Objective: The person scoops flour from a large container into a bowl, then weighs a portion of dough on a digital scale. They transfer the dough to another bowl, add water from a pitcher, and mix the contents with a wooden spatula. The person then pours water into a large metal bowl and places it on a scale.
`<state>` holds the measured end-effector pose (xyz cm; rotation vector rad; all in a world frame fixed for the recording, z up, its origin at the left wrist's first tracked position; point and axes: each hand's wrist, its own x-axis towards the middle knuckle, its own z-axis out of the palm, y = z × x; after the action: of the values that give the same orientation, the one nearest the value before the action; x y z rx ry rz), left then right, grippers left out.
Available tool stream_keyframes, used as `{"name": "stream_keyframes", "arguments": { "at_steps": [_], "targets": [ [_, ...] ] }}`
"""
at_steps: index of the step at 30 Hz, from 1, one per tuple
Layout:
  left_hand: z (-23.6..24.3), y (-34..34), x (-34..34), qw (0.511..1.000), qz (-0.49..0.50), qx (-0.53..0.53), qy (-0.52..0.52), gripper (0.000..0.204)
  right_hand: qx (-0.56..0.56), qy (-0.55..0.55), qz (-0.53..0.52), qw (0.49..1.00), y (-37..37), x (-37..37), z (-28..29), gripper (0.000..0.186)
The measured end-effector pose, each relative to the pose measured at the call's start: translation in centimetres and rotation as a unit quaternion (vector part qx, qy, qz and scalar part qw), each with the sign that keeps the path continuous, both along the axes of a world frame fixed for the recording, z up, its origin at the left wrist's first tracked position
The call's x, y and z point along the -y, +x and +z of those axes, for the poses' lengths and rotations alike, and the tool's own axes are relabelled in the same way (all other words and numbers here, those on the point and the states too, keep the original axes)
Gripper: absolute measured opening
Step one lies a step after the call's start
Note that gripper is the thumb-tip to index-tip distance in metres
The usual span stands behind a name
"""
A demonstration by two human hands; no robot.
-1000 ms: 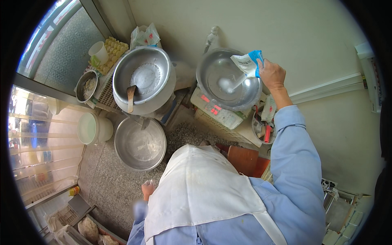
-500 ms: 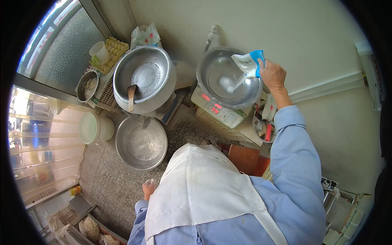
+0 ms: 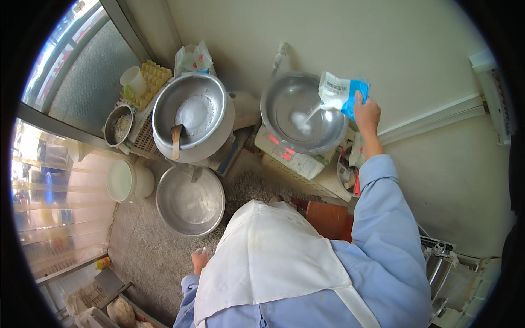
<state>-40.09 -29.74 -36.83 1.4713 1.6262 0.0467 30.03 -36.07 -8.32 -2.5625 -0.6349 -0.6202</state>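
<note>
My right hand (image 3: 367,115) grips the blue end of a white-and-blue plastic bag (image 3: 334,89), tilted over the right rim of a wide metal bowl (image 3: 279,128). From the bag's mouth a white stream falls into the bowl, where a small white heap (image 3: 300,121) lies on the bottom. Under the bowl is a scale (image 3: 272,146) with red lit digits. My left hand (image 3: 200,259) hangs low beside my white apron, its fingers curled; a whitish patch shows at the fingertips, but what they hold, if anything, I cannot make out.
Left of the scale stands another metal bowl (image 3: 164,112) with a wooden-handled tool (image 3: 176,143) in it. Lower down are an empty metal basin (image 3: 190,227) and a pale bucket (image 3: 143,180). Egg trays (image 3: 156,82) and a small pan (image 3: 121,127) sit at far left.
My right hand and the bag have shifted right relative to the bowl, and the bag's printed face has turned. The white stream still falls. My left hand stays low at my side.
</note>
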Motion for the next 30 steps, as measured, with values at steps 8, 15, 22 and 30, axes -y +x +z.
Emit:
{"name": "stream_keyframes", "arguments": {
  "at_steps": [8,15,22,30],
  "targets": [
    [2.7,-1.0,-1.7,0.998,-0.055,0.002,0.039,0.028,-0.468,0.571,-0.013,0.674,-1.4,5.8,-9.5,0.048],
    [7.1,1.4,-5.2,0.995,-0.050,-0.075,0.044,0.026,-0.548,0.722,0.145,0.397,-3.1,4.4,-14.1,0.054],
    [10.6,5.5,-6.9,0.992,-0.102,-0.058,0.055,0.030,-0.514,0.798,0.265,0.169,-2.3,6.5,-17.0,0.044],
    [9.1,7.8,-7.0,0.979,-0.178,-0.092,0.034,0.030,-0.496,0.813,0.217,0.216,-2.2,12.1,-17.4,0.028]
  ]
}}
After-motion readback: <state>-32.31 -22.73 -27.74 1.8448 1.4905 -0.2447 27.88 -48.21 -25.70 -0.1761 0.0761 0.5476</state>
